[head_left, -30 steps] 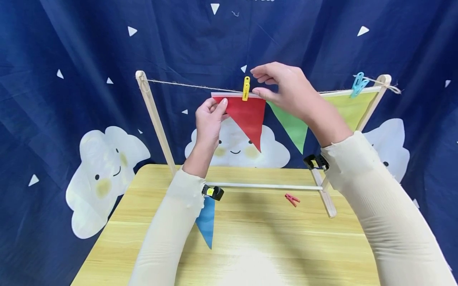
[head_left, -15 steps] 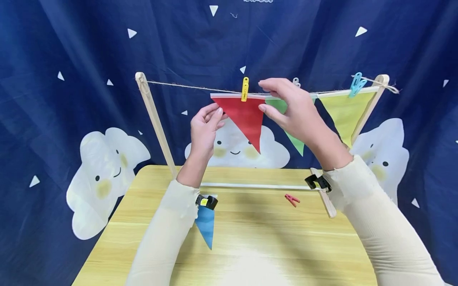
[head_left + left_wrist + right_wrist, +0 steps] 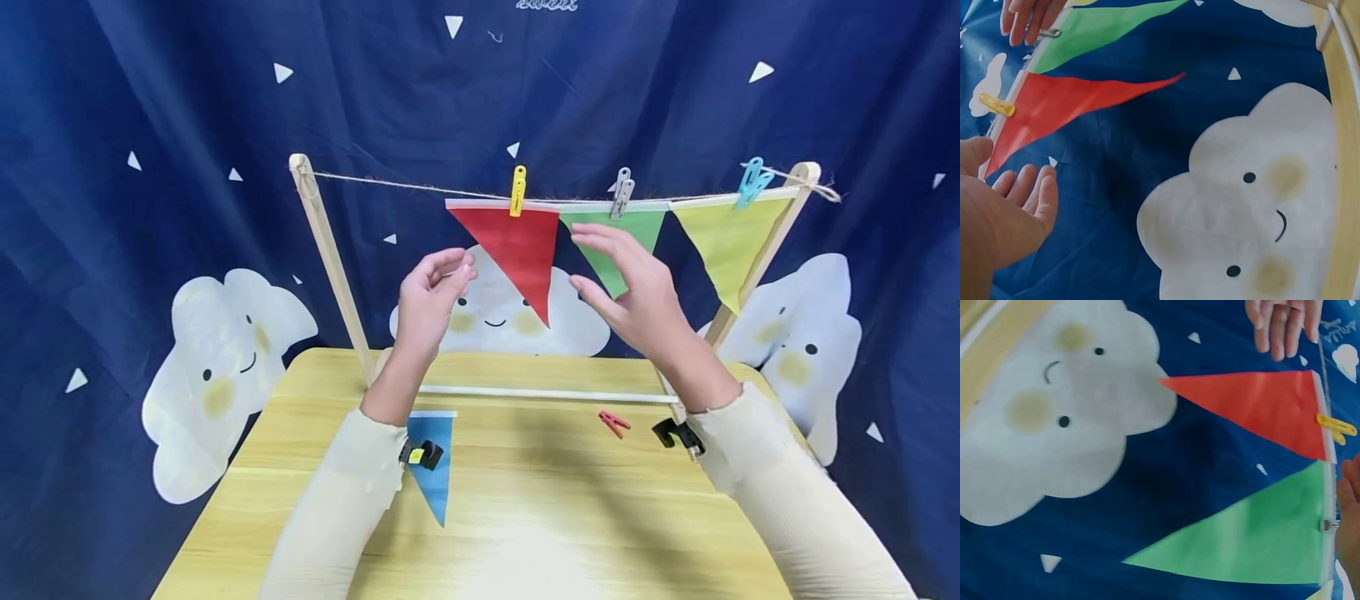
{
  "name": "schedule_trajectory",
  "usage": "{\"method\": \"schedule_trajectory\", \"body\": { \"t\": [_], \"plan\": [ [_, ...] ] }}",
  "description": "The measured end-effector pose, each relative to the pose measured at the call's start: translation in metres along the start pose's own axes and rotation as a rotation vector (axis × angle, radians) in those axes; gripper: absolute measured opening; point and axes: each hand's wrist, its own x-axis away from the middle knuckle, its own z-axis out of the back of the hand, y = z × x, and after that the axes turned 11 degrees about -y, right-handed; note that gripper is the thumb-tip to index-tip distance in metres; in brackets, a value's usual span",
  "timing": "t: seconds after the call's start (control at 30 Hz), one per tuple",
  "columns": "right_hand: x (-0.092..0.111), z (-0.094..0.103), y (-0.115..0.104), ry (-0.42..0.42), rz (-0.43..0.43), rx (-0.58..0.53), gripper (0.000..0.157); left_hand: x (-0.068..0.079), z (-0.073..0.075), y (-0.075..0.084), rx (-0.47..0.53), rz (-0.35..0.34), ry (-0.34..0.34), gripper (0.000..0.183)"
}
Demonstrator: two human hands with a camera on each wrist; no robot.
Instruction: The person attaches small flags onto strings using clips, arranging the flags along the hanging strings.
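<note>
A red pennant [image 3: 519,250] hangs from the twine [image 3: 397,185], held by a yellow clothespin [image 3: 517,192]. To its right hang a green pennant [image 3: 637,233] under a grey clothespin [image 3: 622,193] and a yellow pennant [image 3: 731,242] under a light blue clothespin [image 3: 752,183]. My left hand [image 3: 431,304] is below and left of the red pennant, apart from it, with loosely bent fingers and nothing in them. In front of the green pennant, my right hand [image 3: 633,292] has thumb and fingers spread apart and holds nothing. Both wrist views show the hands free of the pennants.
On the wooden table [image 3: 540,475] lie a blue pennant [image 3: 435,479], partly behind the left wrist's camera, and a red clothespin [image 3: 614,423]. The twine runs between two wooden posts [image 3: 333,267], joined low down by a white bar [image 3: 547,394].
My left hand has let go of the red pennant's left corner and dropped lower. The right hand has come down from beside the yellow clothespin. The red pennant stays hanging.
</note>
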Motion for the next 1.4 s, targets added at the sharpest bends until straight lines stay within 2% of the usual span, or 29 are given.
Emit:
{"method": "schedule_trajectory", "body": {
  "t": [0.2, 0.43, 0.73, 0.97, 1.07, 1.2, 1.4],
  "plan": [
    [0.029, -0.01, 0.008, 0.052, 0.003, -0.03, 0.05, 0.013, 0.002, -0.012, -0.052, -0.004, -0.083, 0.039],
    [0.056, -0.021, 0.011, 0.093, -0.02, -0.057, 0.048, 0.032, 0.009, -0.022, -0.094, 0.013, -0.178, 0.035],
    [0.096, -0.035, 0.022, 0.077, -0.065, -0.072, 0.047, 0.051, 0.018, -0.031, -0.15, 0.018, -0.277, 0.034],
    [0.128, -0.042, 0.036, 0.055, -0.154, -0.061, 0.045, 0.061, 0.032, -0.041, -0.265, 0.039, -0.346, 0.035],
    [0.142, -0.045, 0.041, 0.037, -0.207, -0.046, 0.044, 0.065, 0.039, -0.046, -0.341, 0.061, -0.355, 0.034],
    [0.159, -0.053, 0.046, 0.001, -0.253, -0.022, 0.04, 0.075, 0.048, -0.057, -0.444, 0.106, -0.311, 0.031],
    [0.176, -0.062, 0.051, -0.03, -0.279, -0.01, 0.037, 0.089, 0.057, -0.072, -0.494, 0.162, -0.258, 0.032]
  ]
}}
